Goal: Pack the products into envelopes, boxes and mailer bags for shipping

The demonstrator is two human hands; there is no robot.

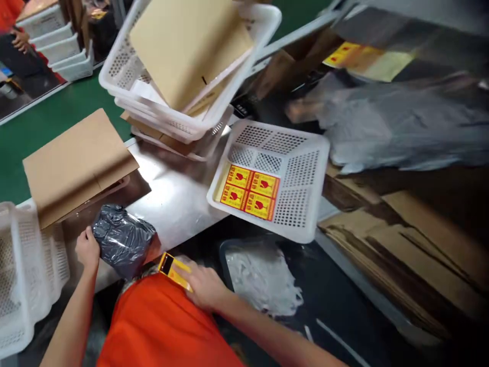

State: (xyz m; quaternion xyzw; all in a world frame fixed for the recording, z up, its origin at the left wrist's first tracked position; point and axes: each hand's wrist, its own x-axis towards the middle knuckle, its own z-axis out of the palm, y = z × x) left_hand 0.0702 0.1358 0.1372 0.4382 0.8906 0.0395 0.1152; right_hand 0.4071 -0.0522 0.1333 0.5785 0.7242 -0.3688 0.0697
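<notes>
A dark grey plastic-wrapped package (124, 235) is held up near my body. My left hand (88, 250) grips its left edge, with the thumb on top. Close to the package's lower right corner is my right hand (204, 285). Its fingers are closed on a flat yellow piece (175, 271) with a dark rectangle at one end; its exact kind is unclear. A shallow white basket (301, 196) lies to the right, holding yellow-and-red fragile labels (250, 192) with a broken-glass sign.
Stacked white baskets (191, 130) hold cardboard at the back. A cardboard piece (78, 163) lies at left, above more white baskets (34, 270). Grey plastic bags (397, 122) and flattened cardboard (397, 244) are at right. A dark tray (225, 250) contains whitish plastic. Another person's hand (21, 41) shows top left.
</notes>
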